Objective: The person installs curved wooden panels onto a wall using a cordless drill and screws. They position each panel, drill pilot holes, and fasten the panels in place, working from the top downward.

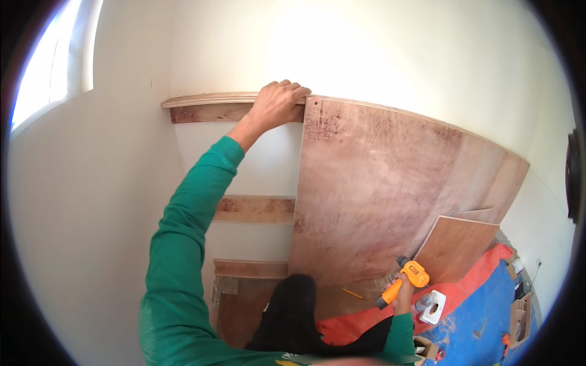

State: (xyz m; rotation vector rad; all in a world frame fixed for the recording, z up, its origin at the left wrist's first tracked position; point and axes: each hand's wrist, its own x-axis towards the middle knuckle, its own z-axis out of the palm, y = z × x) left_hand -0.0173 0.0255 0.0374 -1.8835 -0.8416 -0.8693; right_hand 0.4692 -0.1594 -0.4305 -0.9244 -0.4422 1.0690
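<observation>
My left hand (276,105) reaches up and lies over the top wooden strip (210,99) on the wall, its fingers curled over the upper edge. Its fingertips are at the upper left corner of a large reddish plywood panel (372,189), which covers the wall to the right. A small dark hole shows in that corner. Low on the right, my right hand (403,297) grips an orange and black cordless drill (416,274) by the handle. The drill's nose points left toward the panel, apart from it.
Two lower wooden strips, a middle one (256,209) and a bottom one (250,268), cross the white wall. A smaller board (458,247) leans against the panel. A pencil (352,294), red sheeting (342,329), blue sheeting (476,329) and a white container (434,308) are on the floor.
</observation>
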